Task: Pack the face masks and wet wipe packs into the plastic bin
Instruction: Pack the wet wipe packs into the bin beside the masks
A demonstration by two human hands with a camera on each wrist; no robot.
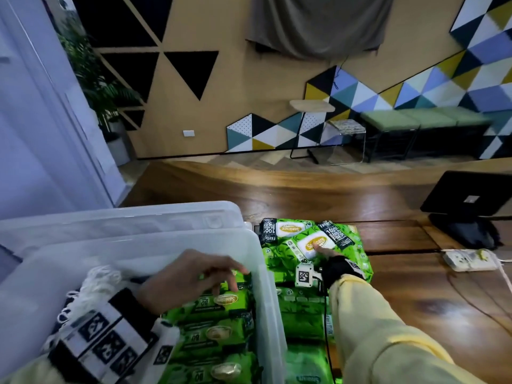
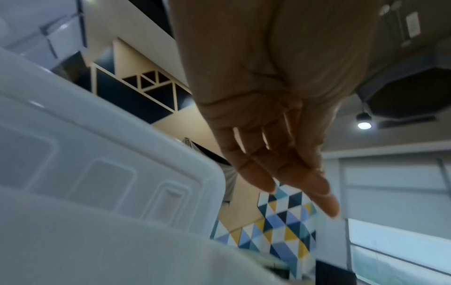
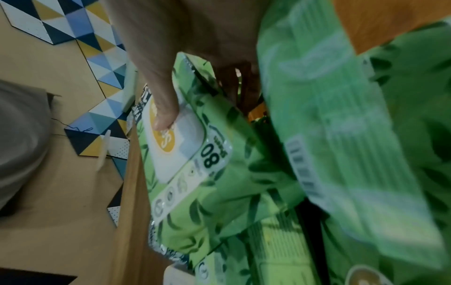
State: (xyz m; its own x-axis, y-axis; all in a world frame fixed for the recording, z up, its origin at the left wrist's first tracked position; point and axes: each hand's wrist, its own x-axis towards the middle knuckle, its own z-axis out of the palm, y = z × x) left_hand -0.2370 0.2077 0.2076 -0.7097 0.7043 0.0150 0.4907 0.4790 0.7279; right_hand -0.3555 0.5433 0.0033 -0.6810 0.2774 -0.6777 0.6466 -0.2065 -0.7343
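Observation:
A clear plastic bin [image 1: 266, 289] stands at the lower left; its wall fills the left wrist view [image 2: 97, 173]. Inside lie several green wet wipe packs [image 1: 221, 303] and, to their left, white face masks [image 1: 97, 284] with ear loops. My left hand [image 1: 221, 275] hovers over the packs in the bin with its fingers [image 2: 302, 179] straight, holding nothing. Right of the bin, more green packs [image 1: 302, 309] are piled on the table. My right hand [image 1: 331, 259] grips the top wet wipe pack [image 1: 313, 245], thumb [image 3: 165, 113] on its white label [image 3: 180, 146], fingers tucked under its edge.
The bin's clear lid [image 1: 124, 217] lies behind the bin. A black screen on a stand [image 1: 468, 198] sits at the right of the wooden table [image 1: 360, 206], with a white power strip [image 1: 468, 260] and its cable in front of it.

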